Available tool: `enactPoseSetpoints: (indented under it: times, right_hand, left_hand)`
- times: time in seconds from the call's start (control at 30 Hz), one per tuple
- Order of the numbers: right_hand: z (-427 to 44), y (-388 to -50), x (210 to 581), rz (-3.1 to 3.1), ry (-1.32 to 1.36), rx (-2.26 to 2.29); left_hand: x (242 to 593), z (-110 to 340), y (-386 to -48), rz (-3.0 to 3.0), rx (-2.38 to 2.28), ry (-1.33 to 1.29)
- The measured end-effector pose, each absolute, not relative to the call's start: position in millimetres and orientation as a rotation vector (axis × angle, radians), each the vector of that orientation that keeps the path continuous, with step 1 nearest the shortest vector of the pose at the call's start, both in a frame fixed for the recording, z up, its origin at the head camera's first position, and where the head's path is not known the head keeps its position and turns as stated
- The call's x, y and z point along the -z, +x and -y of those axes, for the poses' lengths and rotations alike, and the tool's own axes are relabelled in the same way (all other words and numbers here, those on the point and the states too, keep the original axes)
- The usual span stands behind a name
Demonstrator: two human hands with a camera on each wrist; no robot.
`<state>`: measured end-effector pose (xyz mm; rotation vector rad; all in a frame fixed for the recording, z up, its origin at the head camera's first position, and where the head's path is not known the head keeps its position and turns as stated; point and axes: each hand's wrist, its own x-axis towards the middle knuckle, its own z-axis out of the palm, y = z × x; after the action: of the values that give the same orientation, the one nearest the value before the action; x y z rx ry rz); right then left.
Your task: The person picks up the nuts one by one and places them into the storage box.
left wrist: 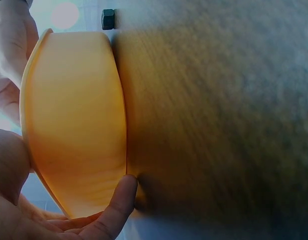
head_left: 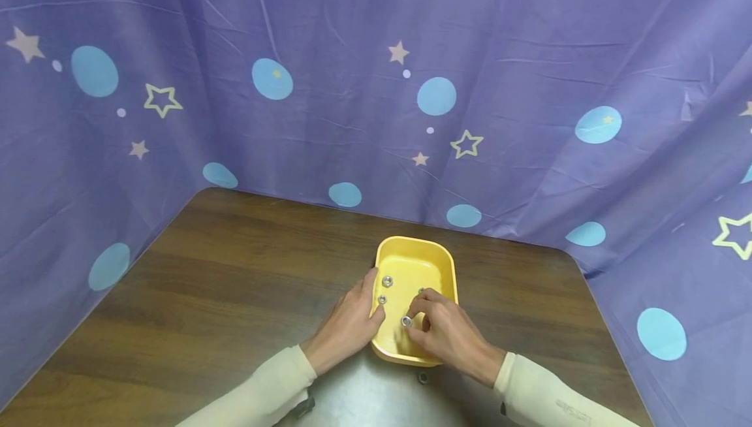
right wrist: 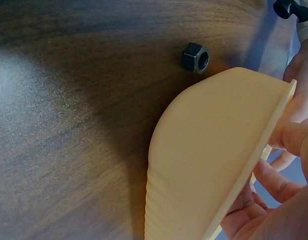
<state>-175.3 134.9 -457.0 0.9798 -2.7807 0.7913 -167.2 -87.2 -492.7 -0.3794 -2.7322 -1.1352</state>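
A yellow plastic tray (head_left: 418, 265) with rounded corners stands on the table. My left hand (head_left: 348, 317) grips its left side, thumb at the rim; in the left wrist view the fingers (left wrist: 125, 192) bend against the outer wall. Over the tray's near half, my right hand (head_left: 451, 337) pinches a silver hex nut (head_left: 407, 321) between thumb and forefinger. Inside lie a larger nut (head_left: 387, 281) and a smaller nut (head_left: 382, 299) by the left wall, plus another nut (head_left: 421, 290) partly hidden by the right hand. A dark hex nut (right wrist: 195, 57) rests on the table outside the near end.
The brown wood-grain table (head_left: 247, 270) reaches back to a purple curtain (head_left: 352, 120) with stars and blue ovals, which also hangs along both sides. Light reflects off the tabletop near the front. Pale sleeves (head_left: 270, 381) cover both forearms.
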Motion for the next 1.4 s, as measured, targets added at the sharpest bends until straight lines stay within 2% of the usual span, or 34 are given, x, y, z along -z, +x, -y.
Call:
enactPoseSetpoints:
  times: [0.73,1.4]
  right_hand:
    - [-127.9,-186.5,470.2,2.904,0.927,-0.783]
    - [-121.6,-197.9,476.4,2.881,1.107,-0.62]
  left_hand:
    - [490.2,85.1,-170.5,2.785,1.082,-0.394]
    - [489.9,85.0,-169.7,2.805,1.107,-0.349]
